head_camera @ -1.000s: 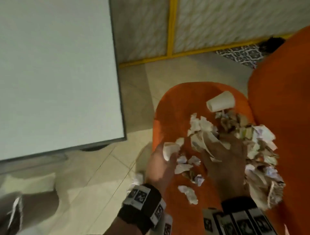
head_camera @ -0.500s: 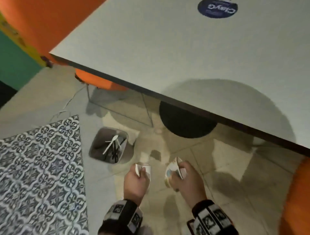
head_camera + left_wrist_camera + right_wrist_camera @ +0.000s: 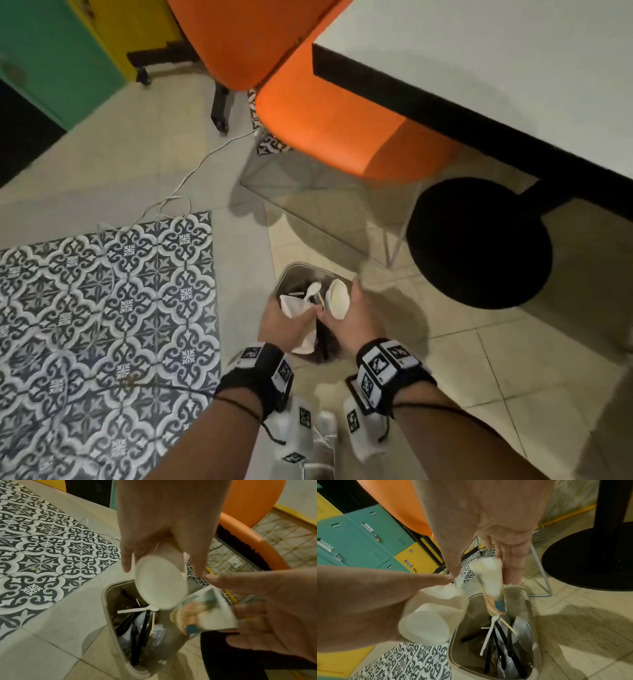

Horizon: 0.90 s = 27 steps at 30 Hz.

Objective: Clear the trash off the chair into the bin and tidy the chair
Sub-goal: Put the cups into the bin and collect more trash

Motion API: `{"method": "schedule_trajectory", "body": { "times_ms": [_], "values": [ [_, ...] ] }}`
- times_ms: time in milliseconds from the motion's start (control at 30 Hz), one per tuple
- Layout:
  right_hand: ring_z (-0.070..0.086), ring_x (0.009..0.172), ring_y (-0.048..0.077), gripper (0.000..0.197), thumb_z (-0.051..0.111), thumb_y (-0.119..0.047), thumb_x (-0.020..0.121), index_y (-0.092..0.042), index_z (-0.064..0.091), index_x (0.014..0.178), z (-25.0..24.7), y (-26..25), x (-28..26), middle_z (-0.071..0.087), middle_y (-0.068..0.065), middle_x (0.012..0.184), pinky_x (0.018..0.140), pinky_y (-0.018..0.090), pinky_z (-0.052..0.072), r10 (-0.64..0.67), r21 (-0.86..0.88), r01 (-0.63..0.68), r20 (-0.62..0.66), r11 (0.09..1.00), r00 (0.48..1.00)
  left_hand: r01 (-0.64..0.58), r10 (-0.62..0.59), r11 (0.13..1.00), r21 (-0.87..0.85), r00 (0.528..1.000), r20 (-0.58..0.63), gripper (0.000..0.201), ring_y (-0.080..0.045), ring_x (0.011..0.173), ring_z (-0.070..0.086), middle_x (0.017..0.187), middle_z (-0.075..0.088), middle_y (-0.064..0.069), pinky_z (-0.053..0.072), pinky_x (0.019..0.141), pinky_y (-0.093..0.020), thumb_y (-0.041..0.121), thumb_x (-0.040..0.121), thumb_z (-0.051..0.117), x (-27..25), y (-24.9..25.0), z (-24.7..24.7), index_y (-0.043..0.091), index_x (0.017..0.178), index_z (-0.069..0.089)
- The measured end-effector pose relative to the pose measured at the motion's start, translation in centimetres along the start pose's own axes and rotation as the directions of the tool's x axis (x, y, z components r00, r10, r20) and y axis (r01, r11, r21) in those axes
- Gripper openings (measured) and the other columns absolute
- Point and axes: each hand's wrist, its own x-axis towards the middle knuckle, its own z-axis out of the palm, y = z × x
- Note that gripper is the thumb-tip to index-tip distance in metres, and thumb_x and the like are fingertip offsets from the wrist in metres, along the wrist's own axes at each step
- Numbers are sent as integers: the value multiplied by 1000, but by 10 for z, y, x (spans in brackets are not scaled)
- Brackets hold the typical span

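Note:
My hands hover side by side over the beige bin (image 3: pixel 292 272) on the floor, which holds plastic cutlery (image 3: pixel 488 635) and wrappers. My left hand (image 3: pixel 301 313) grips a plain white paper cup (image 3: pixel 159 585) between thumb and fingers, its mouth tipped down towards the bin (image 3: pixel 107 601). To its right, my right hand (image 3: pixel 342 310) has its fingers straight and spread. A flattened printed paper cup (image 3: pixel 489 582) lies blurred against those fingers (image 3: pixel 511 568), just above the bin's rim (image 3: pixel 526 599). An orange chair (image 3: pixel 325 120) stands behind the bin; its seat looks bare.
A white table (image 3: pixel 513 68) on a black round base (image 3: pixel 479 243) stands to the right. Patterned tiles (image 3: pixel 102 308) and a white cable (image 3: pixel 191 171) lie on the left. Teal and yellow lockers (image 3: pixel 359 534) line the far left.
I turned from the littered chair seat to the floor bin with a cup in each hand. Both hands now reach over the bin, and the right hand's fingers have spread.

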Motion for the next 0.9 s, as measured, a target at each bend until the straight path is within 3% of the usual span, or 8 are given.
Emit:
{"method": "schedule_trajectory", "body": {
  "times_ms": [100, 200, 333, 467, 567, 700, 833, 900],
  "values": [
    [32, 138, 24, 96, 67, -39, 82, -21, 3, 150, 0, 4, -1, 24, 5, 154, 108, 36, 32, 27, -32, -25, 50, 999, 998, -28, 30, 999, -38, 998, 50, 88, -13, 114, 50, 123, 50, 7, 41, 101, -33, 52, 63, 76, 12, -9, 5, 9, 131, 40],
    [37, 134, 27, 96, 68, -36, 82, -23, 2, 150, -9, 18, -16, 29, 9, 152, 106, 39, 36, 53, -50, -50, 66, 998, 996, -35, 33, 999, 41, 998, 60, 103, -26, 125, 49, 136, 51, -10, 40, 105, -43, 65, 58, 66, 11, -16, 14, 11, 140, 36],
    [39, 135, 26, 90, 64, -35, 85, -24, 3, 150, -33, 47, -44, 27, 9, 153, 106, 36, 38, 136, -26, -134, 72, 991, 988, 34, -54, 972, 232, 995, 82, 78, -35, 131, 39, 143, 38, -22, 34, 107, -41, 36, 84, 65, -9, -5, 29, 3, 144, 26],
    [38, 134, 24, 77, 61, -31, 87, -23, 16, 148, -68, 88, -76, 27, 7, 152, 106, 32, 36, 169, 44, -171, 35, 984, 985, -133, 90, 926, 353, 987, 136, 51, -38, 119, 47, 128, 49, -24, 40, 100, -42, 22, 85, 62, -47, 19, 65, 3, 130, 47],
    [45, 127, 22, 65, 59, -29, 89, -21, 27, 145, -111, 129, -111, 32, 5, 146, 101, 31, 41, 175, 127, -166, -62, 978, 983, -343, 230, 862, 375, 921, 314, 33, -32, 113, 54, 119, 60, -17, 43, 96, -37, 18, 87, 57, -101, 47, 115, 6, 118, 60],
    [52, 115, 17, 51, 56, -25, 90, -23, 41, 138, -189, 208, -167, 44, 2, 135, 94, 26, 45, 188, 222, -132, -254, 966, 949, -497, 365, 834, 240, 823, 435, 21, -15, 100, 57, 108, 63, -2, 41, 83, -23, 16, 90, 56, -202, 88, 205, 10, 107, 66],
    [56, 105, 14, 38, 55, -18, 90, -20, 52, 128, -286, 314, -236, 51, -2, 125, 86, 21, 43, 232, 289, -110, -432, 951, 871, -638, 480, 759, 131, 684, 549, 18, -10, 92, 56, 99, 61, 7, 38, 74, -13, 17, 93, 53, -316, 113, 315, 13, 103, 68],
    [60, 103, 18, 33, 56, -17, 89, -19, 58, 122, -332, 370, -273, 58, 1, 121, 88, 26, 46, 254, 304, -101, -525, 947, 812, -686, 505, 722, 92, 613, 608, 16, -10, 89, 59, 97, 63, 8, 38, 69, -8, 18, 93, 53, -370, 118, 373, 19, 97, 68]
  ]
}}
